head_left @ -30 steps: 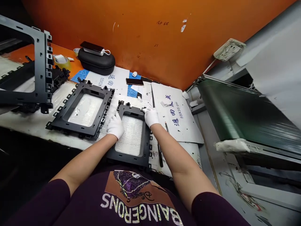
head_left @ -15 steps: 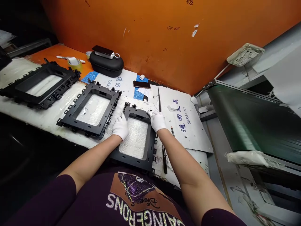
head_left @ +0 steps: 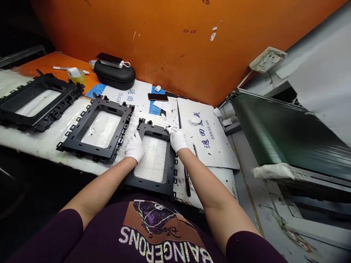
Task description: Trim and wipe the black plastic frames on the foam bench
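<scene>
Right in front of the torso, a dark frame [head_left: 149, 185] lies on the bench [head_left: 41, 142], open middle up, under both gloved hands. The left hand [head_left: 135, 148] rests at its left rim with fingers bunched against the edge; whether they truly grip it cannot be told. The right hand [head_left: 178, 139] is narrowed at the far right corner, fingertips close together, but what is between them is hidden. Both hands keep the same places they had a moment ago, so the near frame appears to be the one getting attention, chiefly along its far edge. Just right of the frame, partly beneath the right forearm, lies a slim black strip [head_left: 187, 184], with a pencil [head_left: 195, 149] a little beyond. To the left of the left hand sits a second frame [head_left: 93, 149], apart from the first, and a third frame [head_left: 45, 110] lies further left; the one raised at that side a second ago has gone from view. Past the right hand spreads a lettered sheet [head_left: 221, 146], and ahead of both hands are a phone [head_left: 158, 97] and a black case [head_left: 116, 76], before the orange wall [head_left: 170, 44].
</scene>
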Demonstrator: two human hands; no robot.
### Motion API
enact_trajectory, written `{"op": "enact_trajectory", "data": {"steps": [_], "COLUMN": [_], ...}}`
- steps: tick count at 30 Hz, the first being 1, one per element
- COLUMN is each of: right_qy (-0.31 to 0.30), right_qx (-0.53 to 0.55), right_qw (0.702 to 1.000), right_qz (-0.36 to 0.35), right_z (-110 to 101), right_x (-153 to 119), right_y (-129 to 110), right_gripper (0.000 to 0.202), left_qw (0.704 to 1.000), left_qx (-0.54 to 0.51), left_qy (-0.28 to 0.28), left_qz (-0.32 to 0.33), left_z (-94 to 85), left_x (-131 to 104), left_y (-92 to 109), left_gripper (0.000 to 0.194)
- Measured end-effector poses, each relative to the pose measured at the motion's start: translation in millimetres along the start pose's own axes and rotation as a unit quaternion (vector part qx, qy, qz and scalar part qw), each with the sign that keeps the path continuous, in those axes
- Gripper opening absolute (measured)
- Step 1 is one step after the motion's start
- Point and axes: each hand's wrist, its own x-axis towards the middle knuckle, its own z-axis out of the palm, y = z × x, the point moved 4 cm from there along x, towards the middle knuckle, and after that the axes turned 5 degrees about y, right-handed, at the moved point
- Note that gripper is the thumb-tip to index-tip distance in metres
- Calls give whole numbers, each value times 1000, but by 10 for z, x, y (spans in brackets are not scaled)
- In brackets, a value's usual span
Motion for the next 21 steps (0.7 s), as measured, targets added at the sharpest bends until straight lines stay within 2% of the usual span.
{"op": "enact_trajectory", "data": {"steps": [3,6,8,10,12,15,18,21], "right_qy": [-11,-22,5,58,95,100,97,66], "right_qx": [7,67,116,149,160,151,118,74], "right_qw": [1000,997,993,985,977,976,983,992], "right_qz": [-5,-13,20,65,103,122,103,76], "right_z": [-82,-233,-372,-504,-575,-545,-431,-284], "right_x": [-352,-700,-851,-923,-913,-745,-487,-289], "right_y": [30,164,312,434,467,335,120,-33], "right_gripper": [43,39,42,47,49,48,43,40], "left_qw": [1000,1000,1000,999,1000,999,999,1000], "left_qx": [-1,-8,-13,-15,-17,-22,-23,-16], "left_qy": [-8,-18,-25,-29,-26,-28,-29,-17], "left_qz": [5,8,2,-3,-2,-6,-5,2], "left_z": [-14,-49,-73,-91,-106,-117,-115,-97], "left_x": [6,-5,-16,-26,-32,-37,-38,-35], "left_y": [5,18,25,32,39,36,29,25], "left_gripper": [79,82,85,88,87,83,82,81]}}
